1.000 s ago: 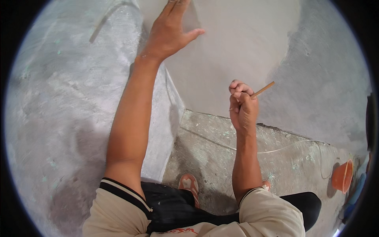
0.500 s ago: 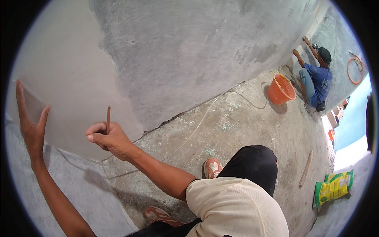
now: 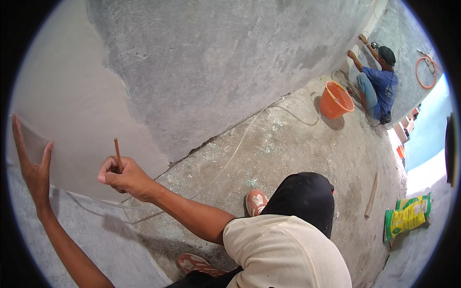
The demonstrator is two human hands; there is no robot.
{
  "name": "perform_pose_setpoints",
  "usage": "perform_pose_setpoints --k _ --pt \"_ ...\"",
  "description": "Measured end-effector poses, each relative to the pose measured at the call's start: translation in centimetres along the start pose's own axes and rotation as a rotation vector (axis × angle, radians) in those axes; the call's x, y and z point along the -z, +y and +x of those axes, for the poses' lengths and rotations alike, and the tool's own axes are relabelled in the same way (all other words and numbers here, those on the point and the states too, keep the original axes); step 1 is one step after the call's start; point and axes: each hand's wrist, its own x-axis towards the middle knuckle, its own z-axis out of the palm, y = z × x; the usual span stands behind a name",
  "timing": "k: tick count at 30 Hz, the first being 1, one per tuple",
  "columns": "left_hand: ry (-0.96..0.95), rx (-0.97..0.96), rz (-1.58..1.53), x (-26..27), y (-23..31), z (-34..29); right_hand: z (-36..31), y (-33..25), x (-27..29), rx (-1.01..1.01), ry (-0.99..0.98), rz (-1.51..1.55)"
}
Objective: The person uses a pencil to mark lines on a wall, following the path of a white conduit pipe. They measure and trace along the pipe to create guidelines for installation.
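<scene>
Coating of a pale, smooth kind (image 3: 62,91) covers the wall at the left up to a ragged edge, and that part looks finished as far as it reaches. Beyond it the rough, mottled grey wall (image 3: 206,62) shows none of the same layer, so by judgement the larger share of this wall is left as it is. No drawn line or mark can be made out on the pale area near the hands, which suggests the handwork is at an early point.

The slim, brown, pencil-like stick (image 3: 117,153) is in the right hand (image 3: 126,176), just in front of the pale coating; its fingers are curled round it, with one end pointing up and the other hidden in the grip. The left hand (image 3: 34,174) is spread wide and holds nothing visible; it lies over the pale wall near the corner, though whether the palm touches cannot be told.

A thin, translucent tube or cord (image 3: 233,158) trails across the dusty concrete floor (image 3: 297,153) and could catch a foot. The person's bent knee in black trousers (image 3: 302,199) takes up floor space beside it. Farther along stand an orange plastic bucket (image 3: 331,108) and a crouching co-worker in a blue shirt (image 3: 384,89). A narrow wooden strip (image 3: 371,194) lies near a yellow-and-green bag (image 3: 408,218), both well apart from the hands.
</scene>
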Motion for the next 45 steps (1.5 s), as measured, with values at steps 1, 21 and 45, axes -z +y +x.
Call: perform_pose_setpoints --k 1,21,45 --pt "0.000 0.000 0.006 0.0 -0.2 -0.2 -0.1 -0.2 -0.2 0.024 -0.008 -0.019" --pt "0.030 -0.021 0.029 0.0 0.1 -0.3 0.1 0.3 0.2 -0.053 -0.018 0.139" --pt "0.019 0.023 0.018 -0.1 -0.4 -0.8 0.5 0.8 0.1 0.003 -0.023 0.147"
